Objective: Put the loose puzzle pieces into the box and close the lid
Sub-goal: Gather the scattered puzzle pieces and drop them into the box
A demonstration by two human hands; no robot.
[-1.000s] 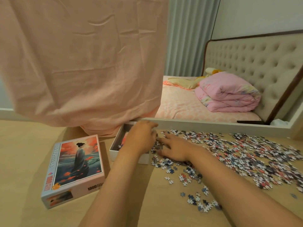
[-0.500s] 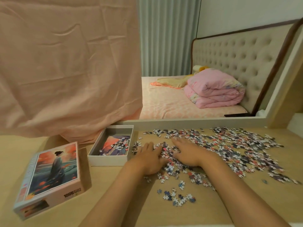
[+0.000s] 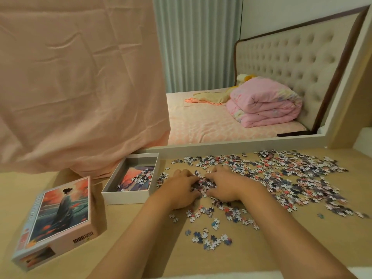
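Both hands palm down, fingers curled inward and closed around a clump of pieces [image 3: 203,183] between them. Left hand [image 3: 181,190] cups the clump from the left, right hand [image 3: 226,186] from the right; fingertips sunk in the pieces, nearly meeting.

The rest of the pieces are a loose scatter on the table [image 3: 332,244]. Long axis left to right, along the far edge, thickest right of the right hand and thinning toward the right edge. A smaller patch lies nearer, between the forearms.

Box [image 3: 124,198] just left of the left hand, not touching it. Open side up, long axis near to far, leaning slightly right at the far end. Inside: a printed picture on the bottom and a small cluster of pieces on it.

Lid [image 3: 58,216] near the left edge, picture side up, apart from the box, long axis near to far.

Pink cloth [image 3: 80,87] hangs behind the box; mirror frame [image 3: 241,147] stands along the far edge.
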